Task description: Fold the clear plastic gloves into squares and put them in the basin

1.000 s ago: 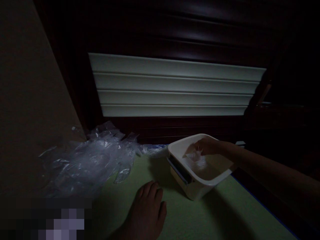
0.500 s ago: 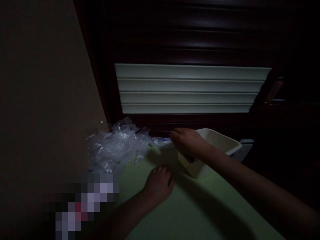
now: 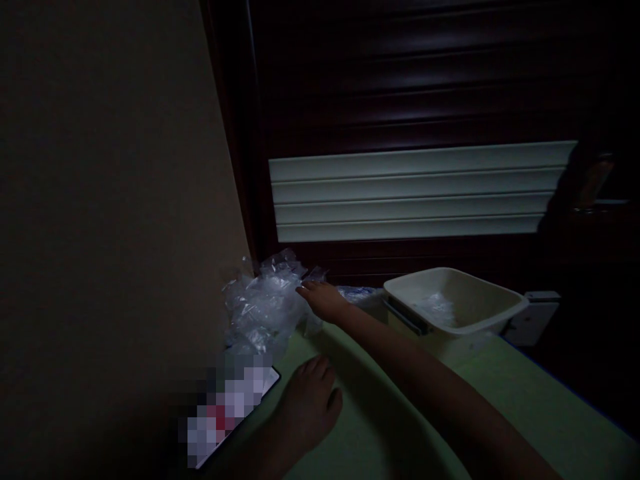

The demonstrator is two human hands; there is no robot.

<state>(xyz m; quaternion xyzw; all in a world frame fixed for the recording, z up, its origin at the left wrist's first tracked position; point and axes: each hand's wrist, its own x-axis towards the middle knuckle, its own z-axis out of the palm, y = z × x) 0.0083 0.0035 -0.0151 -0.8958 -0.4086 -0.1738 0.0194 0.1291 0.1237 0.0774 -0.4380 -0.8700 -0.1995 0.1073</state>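
Observation:
A heap of crumpled clear plastic bags (image 3: 265, 303) lies in the corner by the wall. My right hand (image 3: 324, 301) reaches palm down to the right edge of this heap, its fingers stretched out; whether they touch the plastic I cannot tell. Closer to me, my left hand (image 3: 311, 400) rests low over the green surface (image 3: 380, 407), thumb apart from the fingers and nothing seen in it. To the right stands a cream plastic bin (image 3: 480, 327) with some clear plastic inside.
A flat device with a blurred screen (image 3: 235, 407) lies left of my left hand. Behind are a dark wooden panel with pale slats (image 3: 415, 193) and a plain wall (image 3: 115, 200) on the left. A pale box-like object (image 3: 535, 320) stands beside the bin.
My right hand has moved left from the bin's near rim to the plastic heap. The view has shifted left, and the bin's opening now shows. My left hand stays low over the surface.

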